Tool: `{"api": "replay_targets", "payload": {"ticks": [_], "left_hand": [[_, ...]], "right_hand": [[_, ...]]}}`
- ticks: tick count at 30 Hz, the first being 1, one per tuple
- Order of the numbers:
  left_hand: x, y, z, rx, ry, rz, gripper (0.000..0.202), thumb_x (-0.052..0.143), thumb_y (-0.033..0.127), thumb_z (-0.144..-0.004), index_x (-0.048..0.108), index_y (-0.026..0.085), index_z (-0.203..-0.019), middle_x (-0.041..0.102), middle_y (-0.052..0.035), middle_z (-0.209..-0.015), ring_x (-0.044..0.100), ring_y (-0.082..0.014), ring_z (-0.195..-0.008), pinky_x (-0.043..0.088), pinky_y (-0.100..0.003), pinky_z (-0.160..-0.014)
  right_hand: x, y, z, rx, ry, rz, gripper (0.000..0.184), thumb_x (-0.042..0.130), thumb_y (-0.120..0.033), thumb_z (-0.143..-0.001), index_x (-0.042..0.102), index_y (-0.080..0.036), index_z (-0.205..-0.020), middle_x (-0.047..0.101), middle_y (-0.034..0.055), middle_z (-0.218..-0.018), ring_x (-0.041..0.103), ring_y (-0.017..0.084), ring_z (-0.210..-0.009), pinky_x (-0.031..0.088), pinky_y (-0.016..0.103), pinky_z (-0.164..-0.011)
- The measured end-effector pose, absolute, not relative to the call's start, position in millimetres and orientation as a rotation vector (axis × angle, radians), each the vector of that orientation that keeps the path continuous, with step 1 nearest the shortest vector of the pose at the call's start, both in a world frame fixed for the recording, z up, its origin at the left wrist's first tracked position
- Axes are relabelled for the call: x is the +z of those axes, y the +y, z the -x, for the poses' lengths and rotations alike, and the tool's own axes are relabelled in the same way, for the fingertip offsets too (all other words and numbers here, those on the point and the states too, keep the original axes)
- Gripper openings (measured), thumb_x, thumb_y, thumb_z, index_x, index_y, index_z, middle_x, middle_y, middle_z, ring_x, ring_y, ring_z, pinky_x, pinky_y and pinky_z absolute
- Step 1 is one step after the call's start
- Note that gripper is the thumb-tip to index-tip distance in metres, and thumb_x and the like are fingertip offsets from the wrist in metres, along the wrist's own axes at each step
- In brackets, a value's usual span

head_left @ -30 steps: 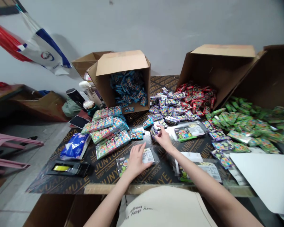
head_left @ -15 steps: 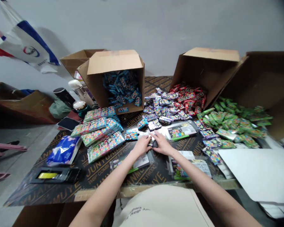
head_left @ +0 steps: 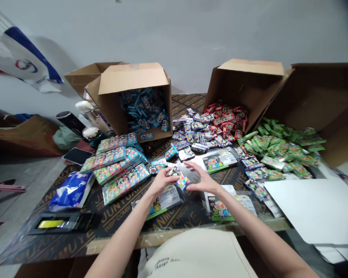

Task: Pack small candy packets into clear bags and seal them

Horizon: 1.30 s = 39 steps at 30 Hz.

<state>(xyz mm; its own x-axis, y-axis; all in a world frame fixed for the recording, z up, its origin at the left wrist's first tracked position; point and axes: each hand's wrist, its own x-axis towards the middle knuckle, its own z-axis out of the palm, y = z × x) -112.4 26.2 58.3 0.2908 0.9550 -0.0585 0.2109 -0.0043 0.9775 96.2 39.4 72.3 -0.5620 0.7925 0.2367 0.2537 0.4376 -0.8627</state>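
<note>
My left hand (head_left: 159, 181) and my right hand (head_left: 202, 180) meet above the middle of the dark table (head_left: 124, 216), both pinching a few small colourful packets (head_left: 179, 178) between them. Under the hands lies a clear bag with a green card (head_left: 164, 199). A second such bag (head_left: 226, 206) lies to the right, a third (head_left: 220, 160) just beyond my hands.
Three tipped cardboard boxes spill packets: blue (head_left: 145, 110), red (head_left: 229, 119) and green (head_left: 281, 148), with a purple pile (head_left: 195, 133) between. Filled bags (head_left: 118, 166) are stacked at left. A tape dispenser (head_left: 58, 224), blue pouch (head_left: 72, 189), flasks (head_left: 89, 114) and white sheets (head_left: 316, 210) lie around.
My left hand left the clear bag and moved up to join my right. Both hands now hold small packets together, lifted slightly toward me. The camera view shifted right.
</note>
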Motion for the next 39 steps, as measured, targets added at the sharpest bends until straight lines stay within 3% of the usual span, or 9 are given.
{"api": "replay_targets", "payload": {"ticks": [2,12,16,18,20,26,31,35,39], "left_hand": [[66,17,113,0.766,1.042,-1.341,0.038,0.066,0.036,-0.069,0.062,0.009,-0.096,0.062,-0.0046,-0.075,0.054,-0.0108,-0.058,0.040,-0.020,-0.052],[79,-3,115,0.642,0.924,-1.102,0.067,0.073,0.031,-0.061,0.048,0.015,-0.122,0.058,0.0006,-0.068,0.045,-0.0070,-0.049,0.036,-0.019,-0.048],[71,-16,134,0.685,1.206,-1.491,0.086,0.070,0.044,-0.062,0.029,0.021,-0.135,0.060,-0.0081,-0.096,0.057,-0.0212,-0.087,0.044,-0.036,-0.078],[64,-26,144,0.592,1.377,-1.857,0.100,0.078,0.045,-0.048,0.032,0.025,-0.134,0.050,-0.0113,-0.120,0.045,-0.0299,-0.111,0.032,-0.045,-0.094],[57,-35,149,0.416,1.496,-2.103,0.107,0.081,0.038,-0.041,0.031,0.027,-0.135,0.045,-0.0108,-0.123,0.040,-0.0330,-0.114,0.027,-0.049,-0.098],[51,-47,150,0.438,1.515,-2.113,0.108,0.071,0.022,-0.052,0.010,0.024,-0.141,0.048,-0.0090,-0.117,0.045,-0.0281,-0.106,0.034,-0.044,-0.093],[62,-46,148,0.563,1.376,-2.014,0.102,0.066,0.017,-0.056,0.010,0.022,-0.141,0.046,-0.0079,-0.120,0.044,-0.0242,-0.111,0.034,-0.040,-0.098],[66,-42,142,0.628,1.449,-1.979,0.095,0.063,0.019,-0.059,0.012,0.024,-0.140,0.046,-0.0070,-0.121,0.045,-0.0240,-0.112,0.033,-0.042,-0.099],[65,-32,134,0.639,1.521,-1.978,0.095,0.061,0.020,-0.061,0.009,0.024,-0.141,0.048,-0.0058,-0.119,0.046,-0.0241,-0.112,0.035,-0.042,-0.099]], "right_hand": [[85,27,-98,1.100,-2.142,0.758,0.093,0.077,-0.036,-0.057,0.030,-0.024,-0.136,0.039,0.0086,-0.136,0.040,0.025,-0.121,0.032,0.040,-0.101],[90,4,-83,1.148,-2.230,0.633,0.084,0.070,-0.017,-0.053,0.036,-0.022,-0.129,0.041,0.0071,-0.131,0.036,0.025,-0.122,0.026,0.040,-0.104],[80,4,-92,0.925,-2.206,0.913,0.076,0.064,-0.014,-0.052,0.040,-0.022,-0.124,0.047,0.0078,-0.120,0.043,0.026,-0.112,0.029,0.041,-0.097],[72,7,-97,0.779,-2.261,1.016,0.073,0.063,-0.015,-0.052,0.042,-0.022,-0.122,0.050,0.0078,-0.116,0.044,0.028,-0.110,0.028,0.043,-0.095],[62,8,-99,0.684,-2.347,1.060,0.074,0.066,-0.019,-0.053,0.042,-0.022,-0.123,0.051,0.0084,-0.116,0.044,0.029,-0.109,0.027,0.044,-0.093],[48,4,-95,0.731,-2.454,1.015,0.084,0.075,-0.033,-0.056,0.035,-0.023,-0.130,0.048,0.0099,-0.125,0.043,0.029,-0.113,0.025,0.044,-0.095],[49,8,-95,1.001,-2.392,0.841,0.090,0.075,-0.041,-0.057,0.029,-0.023,-0.133,0.042,0.0092,-0.132,0.040,0.026,-0.118,0.022,0.040,-0.100],[54,8,-95,0.908,-2.204,0.991,0.106,0.076,-0.052,-0.051,0.021,-0.023,-0.137,0.042,0.0116,-0.132,0.036,0.029,-0.122,0.019,0.043,-0.102],[61,3,-96,0.927,-2.135,1.022,0.073,0.054,-0.047,-0.079,0.017,-0.026,-0.139,0.057,0.0070,-0.115,0.047,0.024,-0.112,0.018,0.044,-0.102]]}}
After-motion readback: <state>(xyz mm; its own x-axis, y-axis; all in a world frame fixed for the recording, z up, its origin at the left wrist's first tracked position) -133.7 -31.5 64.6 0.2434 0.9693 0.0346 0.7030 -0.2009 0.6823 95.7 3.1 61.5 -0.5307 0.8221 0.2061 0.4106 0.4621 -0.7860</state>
